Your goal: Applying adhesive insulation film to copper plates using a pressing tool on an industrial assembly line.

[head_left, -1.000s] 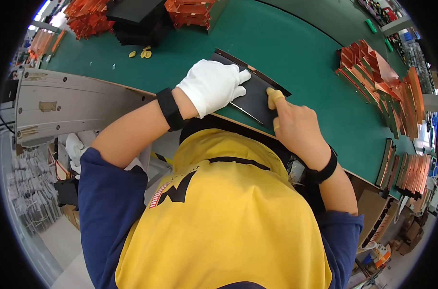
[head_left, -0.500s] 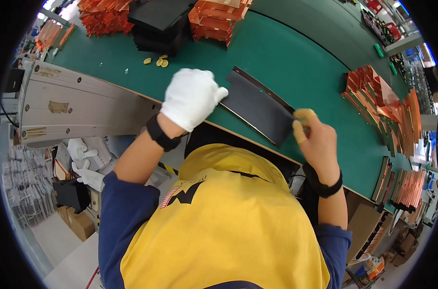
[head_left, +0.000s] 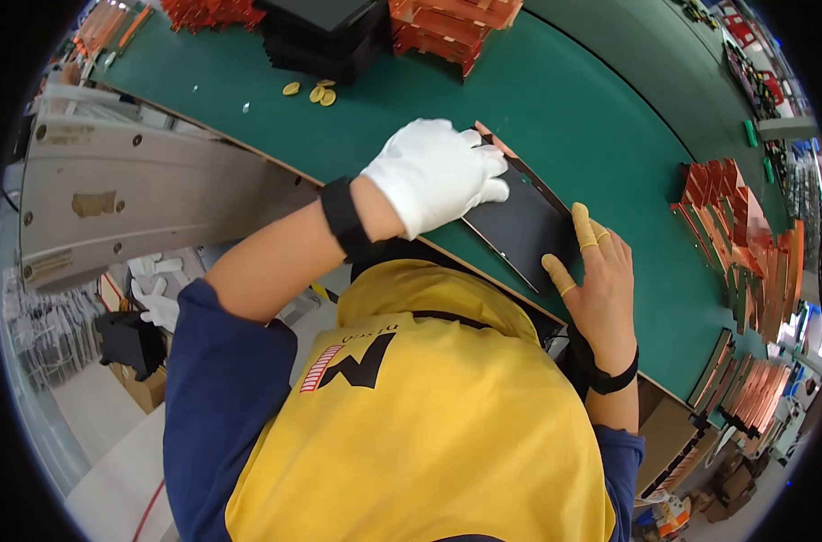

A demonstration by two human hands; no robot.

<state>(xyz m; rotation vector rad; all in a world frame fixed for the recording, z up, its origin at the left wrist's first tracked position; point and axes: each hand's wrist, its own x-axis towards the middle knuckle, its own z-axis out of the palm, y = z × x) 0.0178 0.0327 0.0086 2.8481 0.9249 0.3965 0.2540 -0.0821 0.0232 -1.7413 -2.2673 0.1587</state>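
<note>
A dark grey flat panel point(head_left: 528, 230) with a raised, slotted far edge lies on the green table by its front edge. My left hand point(head_left: 438, 176), in a white glove, rests over the panel's left end with its fingers stretched out. Just past those fingers shows a copper-coloured strip point(head_left: 494, 137); whether it is joined to the panel I cannot tell. My right hand point(head_left: 602, 275) is at the panel's right end, thumb and forefinger apart, with yellow finger cots on several fingertips. The glove hides the panel's left part.
On the green table point(head_left: 601, 135) stand black panels in a stack point(head_left: 325, 41), copper-coloured bent parts point(head_left: 451, 32) and more copper parts point(head_left: 736, 235) at the right. Several yellow finger cots point(head_left: 325, 94) lie near the black stack. A grey metal frame point(head_left: 149, 199) borders the table's left.
My left hand has gone from a closed shape beside the panel to spread fingers over its left end. My right thumb and forefinger have opened wider. The copper-coloured strip has come into sight.
</note>
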